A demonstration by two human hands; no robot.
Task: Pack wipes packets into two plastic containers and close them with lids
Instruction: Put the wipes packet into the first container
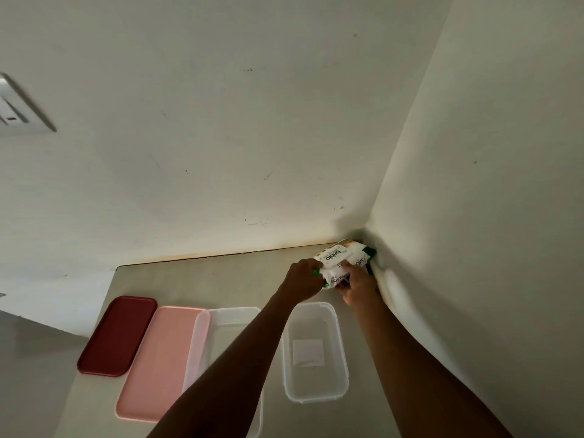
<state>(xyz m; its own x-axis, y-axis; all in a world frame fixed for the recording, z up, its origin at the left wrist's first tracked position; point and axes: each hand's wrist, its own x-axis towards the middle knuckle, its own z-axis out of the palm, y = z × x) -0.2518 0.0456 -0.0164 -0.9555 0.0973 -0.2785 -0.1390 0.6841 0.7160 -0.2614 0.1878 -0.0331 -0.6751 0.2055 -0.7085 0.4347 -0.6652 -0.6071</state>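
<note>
Grey table [196, 279] set in wall corner. Two clear containers [314, 352] placed side by side at near edge, both empty, long axes running away from viewer. Pink lid [158, 358] and dark red lid [117, 335] laid flat to left. Wipes packets [343, 259] stacked in far right corner, beyond right container (short pull back toward viewer judged enough). Stack gripped at both ends: left hand [303, 281] closed on left end, right hand [357, 284] closed on near right side.
</note>
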